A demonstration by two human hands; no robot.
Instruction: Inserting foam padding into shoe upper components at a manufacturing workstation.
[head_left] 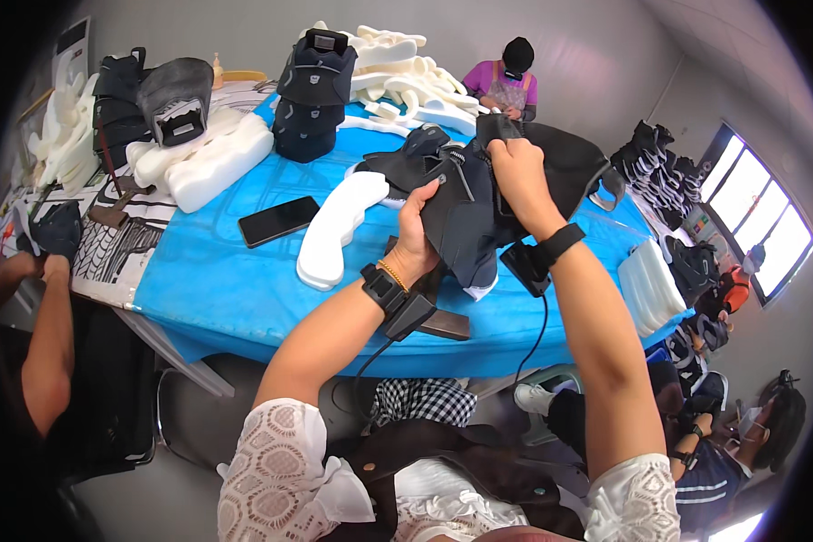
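Observation:
My left hand (415,233) is wrapped around the near left side of a dark shoe upper (461,208), thumb on top. My right hand (518,176) is closed in a fist on the upper's far right part, above the table. A small white edge shows at the upper's bottom. Beside my left hand lies a curved white foam piece (336,235). A dark flat bar (446,323) sits on the blue table cover under my left wrist. More black material (560,158) lies behind my right hand; where it parts from the upper, I cannot tell.
A phone (279,221) lies on the blue-covered table (208,262). Stacked dark uppers (312,117) and a white foam pile (406,77) stand at the back. White foam (652,287) fills the right edge. A hammer (117,206) lies left. Co-workers (506,86) sit around.

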